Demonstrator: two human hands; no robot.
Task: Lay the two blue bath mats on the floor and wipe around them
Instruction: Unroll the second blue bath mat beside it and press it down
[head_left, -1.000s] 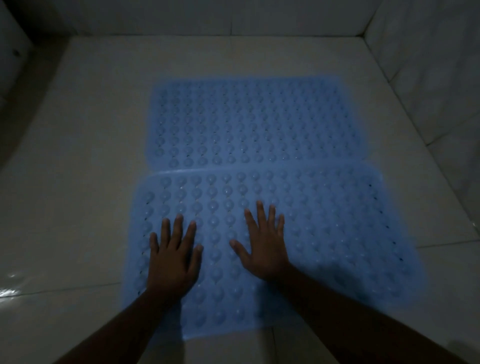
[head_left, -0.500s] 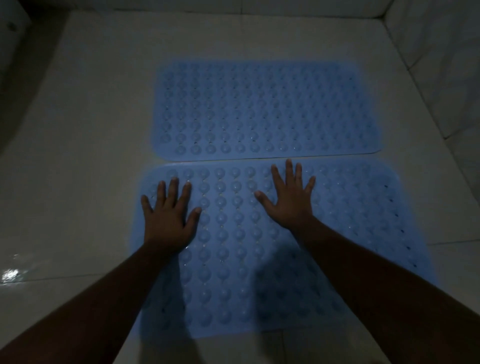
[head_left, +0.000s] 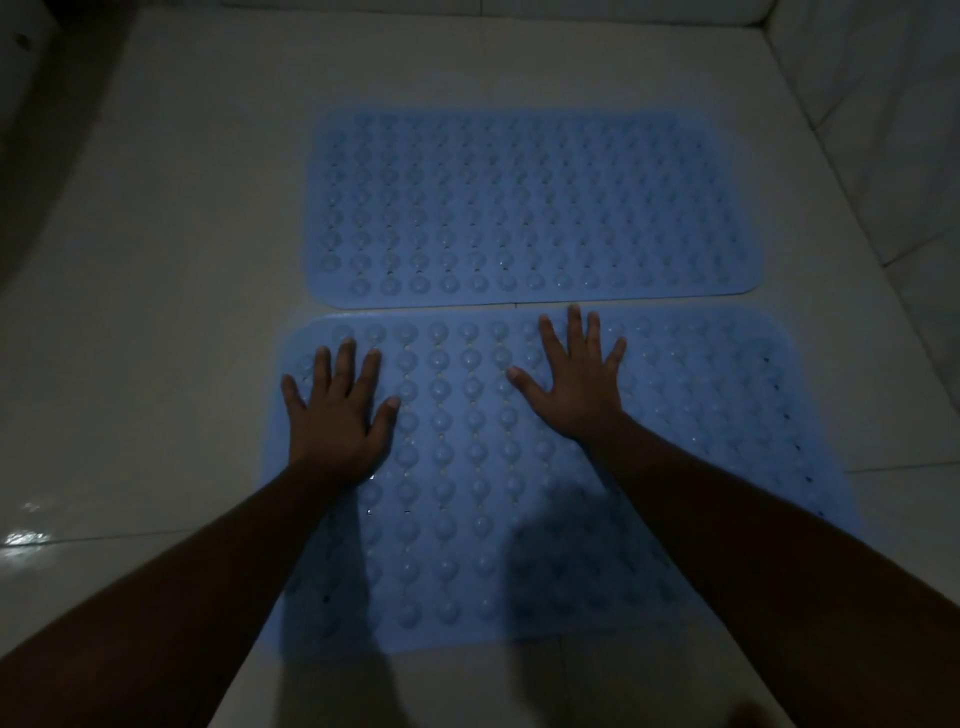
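Note:
Two blue bath mats with rows of round bumps lie flat on the pale tiled floor (head_left: 156, 312), long edges side by side with a thin gap between them. The far mat (head_left: 530, 208) is untouched. On the near mat (head_left: 467, 519) both my hands press flat, fingers spread. My left hand (head_left: 340, 410) rests near the mat's left edge. My right hand (head_left: 574, 379) lies further forward, its fingertips at the mat's far edge. Neither hand holds anything.
White tiled walls rise at the right (head_left: 883, 130) and along the back. A dark strip (head_left: 41, 104) runs down the far left. A wet glint (head_left: 26, 535) shows on the floor at the left. No cloth is in view.
Both hands have slid forward over the near mat, from its middle toward its far edge, the right one further. The mats now sit lower and larger in view.

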